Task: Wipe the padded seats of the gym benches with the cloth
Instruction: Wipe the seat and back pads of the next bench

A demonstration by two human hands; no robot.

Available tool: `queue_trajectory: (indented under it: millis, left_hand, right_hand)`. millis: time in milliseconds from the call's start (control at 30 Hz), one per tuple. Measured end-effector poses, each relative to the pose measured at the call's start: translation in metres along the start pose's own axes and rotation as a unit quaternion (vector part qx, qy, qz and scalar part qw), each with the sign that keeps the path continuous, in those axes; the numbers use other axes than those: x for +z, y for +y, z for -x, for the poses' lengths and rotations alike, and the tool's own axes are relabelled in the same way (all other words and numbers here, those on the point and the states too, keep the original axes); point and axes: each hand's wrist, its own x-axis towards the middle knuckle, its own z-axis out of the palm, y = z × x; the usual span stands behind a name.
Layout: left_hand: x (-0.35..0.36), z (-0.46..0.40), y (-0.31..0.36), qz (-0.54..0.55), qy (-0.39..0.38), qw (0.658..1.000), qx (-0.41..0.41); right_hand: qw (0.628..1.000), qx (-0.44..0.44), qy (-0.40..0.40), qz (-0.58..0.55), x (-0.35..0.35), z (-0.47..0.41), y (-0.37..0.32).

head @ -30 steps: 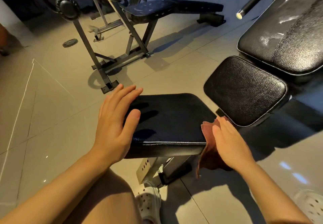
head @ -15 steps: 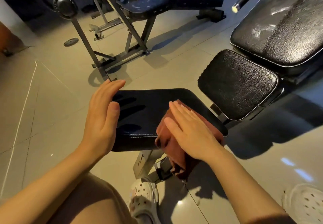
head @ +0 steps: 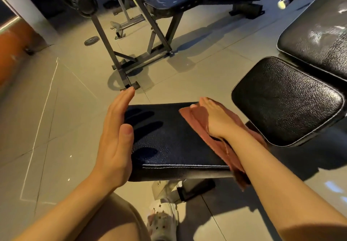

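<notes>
Right hand flat, fingers straight and together, pressing one reddish-brown cloth onto the far right part of the near seat pad. The cloth trails back under the forearm and hangs off the pad's right front corner. Left hand is open too, fingers straight, set edge-on against the pad's left side, holding nothing. Counting pads: three black ones close by, the near seat, a second seat pad just to its right, and a long back pad beyond that. One more bench stands well apart across the tiled floor, with one weight plate lying flat near it.
</notes>
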Motion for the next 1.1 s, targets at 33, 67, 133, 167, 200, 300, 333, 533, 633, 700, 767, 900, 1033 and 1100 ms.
queue_trajectory:
  millis: [33,67,133,167,200,300,333,533,633,700,767,900,1033,1100]
  left_hand:
    - [0.001,0.000,0.001,-0.001,0.003,1.000,0.002]
    - [0.001,0.001,0.002,-0.007,0.012,1.000,0.000]
    - [0.002,0.002,0.005,-0.028,0.039,0.999,-0.022]
    - [0.002,0.002,0.007,-0.033,0.048,0.997,-0.046]
    - [0.003,0.003,0.009,-0.028,0.050,0.996,-0.074]
    - [0.006,0.007,0.014,0.015,0.058,0.989,-0.132]
    - [0.007,0.008,0.016,0.030,0.061,0.987,-0.144]
    - [0.008,0.009,0.016,0.042,0.070,0.987,-0.140]
    - [0.009,0.010,0.013,0.011,0.074,0.991,-0.114]
    - [0.009,0.010,0.012,-0.010,0.072,0.993,-0.095]
    - [0.009,0.009,0.011,-0.010,0.065,0.994,-0.086]
    - [0.009,0.009,0.011,0.002,0.074,0.994,-0.081]
    - [0.009,0.007,0.015,0.066,0.065,0.990,-0.104]
    - [0.003,0.006,0.018,0.109,0.047,0.985,-0.123]
  right_hand:
    - [1.000,-0.027,-0.016,0.001,-0.001,0.007,-0.015]
    - [0.998,-0.049,-0.024,-0.007,-0.002,0.017,-0.032]
    - [0.995,-0.096,-0.023,-0.023,-0.005,0.039,-0.066]
    - [0.992,-0.124,-0.015,-0.033,-0.006,0.052,-0.080]
    - [0.988,-0.145,-0.008,-0.047,-0.004,0.064,-0.089]
    - [0.977,-0.162,0.019,-0.138,0.001,0.096,-0.092]
    - [0.978,-0.146,0.029,-0.149,0.003,0.105,-0.084]
    - [0.998,0.012,0.022,-0.066,0.008,0.098,0.011]
    - [0.996,0.047,-0.002,-0.071,0.003,0.064,0.037]
    - [0.995,0.055,-0.003,-0.083,0.004,0.040,0.042]
    - [0.994,0.069,-0.005,-0.083,0.003,0.026,0.041]
    - [0.998,0.049,-0.007,-0.044,-0.001,0.037,0.001]
    - [0.996,-0.075,-0.014,-0.049,-0.006,0.066,-0.082]
    - [0.990,-0.130,-0.001,-0.061,-0.004,0.076,-0.120]
